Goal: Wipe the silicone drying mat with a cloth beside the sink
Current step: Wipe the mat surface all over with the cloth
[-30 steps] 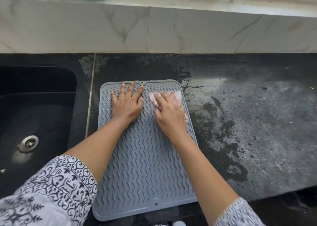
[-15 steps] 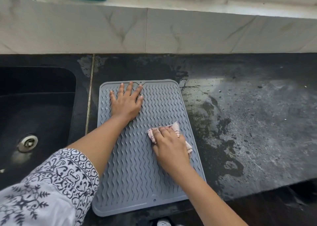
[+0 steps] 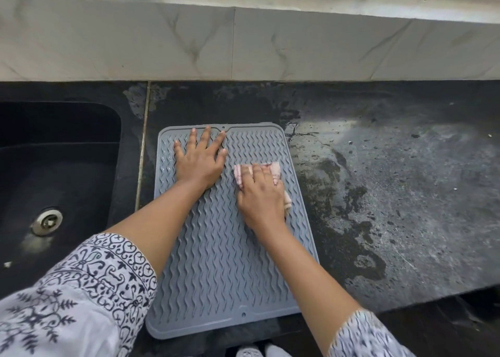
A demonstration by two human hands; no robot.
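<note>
1. Head view: silicone drying mat (image 3: 216, 262) flat on surface (image 3: 392, 194), beside sink (image 3: 54, 167).
2. Left hand (image 3: 198, 161) spread, pinning far end; right hand (image 3: 259, 194) clutching bunched cloth (image 3: 273, 168) against mat.
3. Probably light, floppy, grippy; best pinned flat.

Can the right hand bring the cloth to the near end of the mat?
Likely yes: the right hand holds the cloth on the mat, far right side; nothing lies on its near end.
</note>
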